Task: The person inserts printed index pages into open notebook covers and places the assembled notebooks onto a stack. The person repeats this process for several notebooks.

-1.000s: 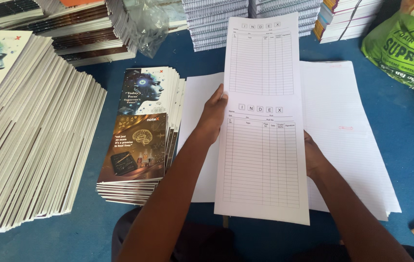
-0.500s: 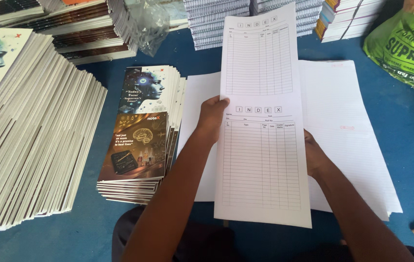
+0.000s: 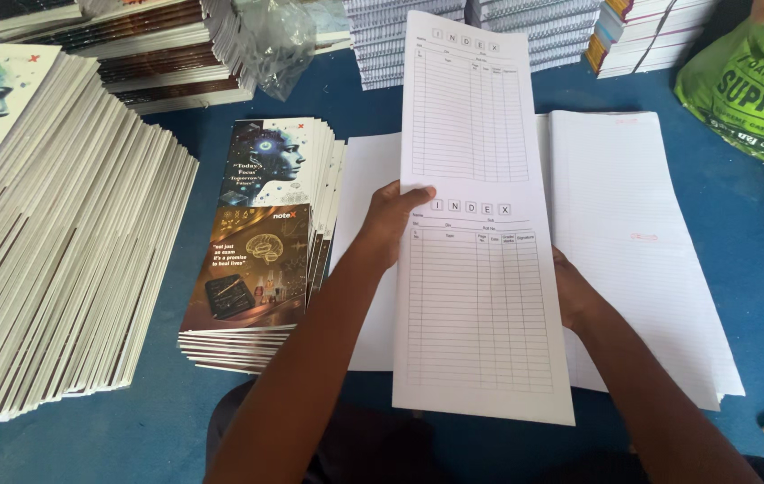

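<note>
A long white sheet (image 3: 476,269) printed with two ruled table forms is held up in front of me over a wide stack of lined paper (image 3: 633,242). My left hand (image 3: 395,220) grips the sheet's left edge near its middle, thumb on top. My right hand (image 3: 574,296) holds the right edge lower down, mostly hidden behind the sheet. Just left of the left hand lies a pile of printed covers (image 3: 261,242) with a face and a brain picture on them.
A large slanted stack of covers (image 3: 50,251) fills the left side. Stacks of spiral-bound notebooks (image 3: 382,40) and other books (image 3: 642,31) line the back. A green bag (image 3: 749,90) sits at the right, crumpled clear plastic (image 3: 279,40) at the back. The surface (image 3: 749,296) is blue.
The printed sheet has shifted slightly left and lower between my hands, and the view has drifted a little. Both hands keep their hold.
</note>
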